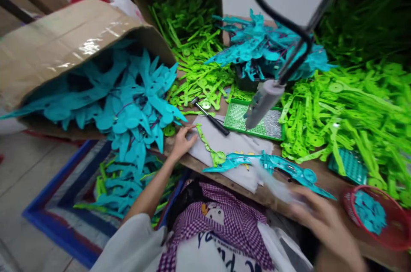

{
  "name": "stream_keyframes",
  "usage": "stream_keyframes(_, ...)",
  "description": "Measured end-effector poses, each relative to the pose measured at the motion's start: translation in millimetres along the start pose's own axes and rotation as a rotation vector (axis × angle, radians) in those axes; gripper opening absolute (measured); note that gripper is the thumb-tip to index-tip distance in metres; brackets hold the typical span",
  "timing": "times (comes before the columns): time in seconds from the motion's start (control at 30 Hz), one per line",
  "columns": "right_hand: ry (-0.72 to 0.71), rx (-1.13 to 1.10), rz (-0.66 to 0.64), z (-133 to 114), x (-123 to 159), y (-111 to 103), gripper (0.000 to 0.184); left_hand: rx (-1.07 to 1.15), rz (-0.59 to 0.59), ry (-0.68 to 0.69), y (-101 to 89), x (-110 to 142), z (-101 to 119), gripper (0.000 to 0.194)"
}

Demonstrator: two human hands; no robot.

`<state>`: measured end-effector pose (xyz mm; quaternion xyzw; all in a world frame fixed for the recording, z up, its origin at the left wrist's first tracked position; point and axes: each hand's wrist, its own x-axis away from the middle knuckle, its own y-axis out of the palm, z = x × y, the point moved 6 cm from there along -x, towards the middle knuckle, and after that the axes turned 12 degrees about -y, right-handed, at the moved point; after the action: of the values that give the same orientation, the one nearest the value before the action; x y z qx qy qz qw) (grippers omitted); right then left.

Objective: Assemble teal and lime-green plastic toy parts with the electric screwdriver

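My left hand (182, 140) reaches onto the workbench and its fingertips pinch the upper end of a lime green plastic strip (208, 146). The strip lies on a grey cloth (231, 141) and joins a teal plastic part (272, 164) lying across the cloth's front. My right hand (324, 220) is low at the bench's front edge, just below the teal part's right end. It is smeared by motion, with a whitish blur (276, 184) running from it toward the teal part. Whether it holds anything is unclear.
A tipped cardboard box (58, 45) spills teal parts on the left. Heaps of green strips (353, 113) cover the back and right. A hanging power screwdriver (263, 103) dangles over a green screw tray (237, 120). A black-handled tool (212, 120) lies nearby. A red basket (394, 233) holds teal pieces.
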<state>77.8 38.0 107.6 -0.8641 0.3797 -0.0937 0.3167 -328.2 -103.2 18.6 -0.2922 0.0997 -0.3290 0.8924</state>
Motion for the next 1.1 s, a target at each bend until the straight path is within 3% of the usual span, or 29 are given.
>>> stream_keyframes(0.07, -0.068, -0.172, -0.172, -19.8, -23.7, 82.1, 0.031, 0.062, 0.061, -0.058, -11.1, 34.3, 6.7, 0.034)
stream_keyframes(0.1, -0.079, -0.192, -0.222, -29.6, -33.4, 115.3, 0.032, 0.134, 0.035, -0.121, -11.7, 54.3, 7.6, 0.034)
stream_keyframes(0.17, -0.147, -0.144, -0.392, -50.7, -45.4, 169.4, 0.032, 0.363, -0.209, -0.296, 4.2, 94.3, 6.4, 0.046)
stream_keyframes(0.2, -0.184, -0.098, -0.465, -59.1, -48.6, 187.2, 0.032, 0.492, -0.336, -0.376, 14.9, 111.8, 6.4, 0.053)
stream_keyframes(0.23, -0.219, -0.053, -0.529, -65.4, -50.8, 199.2, 0.032, 0.597, -0.376, -0.449, 21.6, 124.1, 4.9, 0.054)
stream_keyframes(0.3, -0.289, -0.005, -0.598, -71.9, -56.2, 207.4, 0.033, 0.735, -0.328, -0.553, 28.1, 132.4, -2.3, 0.051)
stream_keyframes(0.37, -0.333, -0.036, -0.589, -70.3, -66.6, 201.3, 0.034, 0.789, -0.22, -0.602, 26.7, 123.6, -13.7, 0.048)
stream_keyframes(0.47, -0.289, -0.093, -0.389, -53.3, -92.2, 181.9, 0.036, 0.805, -0.169, -0.624, 20.4, 96.8, -30.5, 0.055)
stream_keyframes(0.53, -0.274, -0.101, -0.262, -41.6, -105.6, 176.9, 0.031, 0.799, -0.211, -0.634, 18.0, 79.3, -38.0, 0.063)
stream_keyframes(0.6, -0.314, -0.077, -0.227, -35.4, -111.9, 183.1, 0.027, 0.77, -0.267, -0.629, 17.9, 65.0, -40.7, 0.072)
stream_keyframes(0.8, -0.382, 0.029, -0.266, -23.3, -108.6, 208.0, 0.028, 0.743, -0.36, -0.62, 28.4, 40.2, -36.2, 0.08)
stream_keyframes(1.1, -0.397, 0.094, -0.353, -15.2, -106.8, 216.0, 0.028, 0.74, -0.416, -0.637, 41.2, 32.9, -32.3, 0.077)
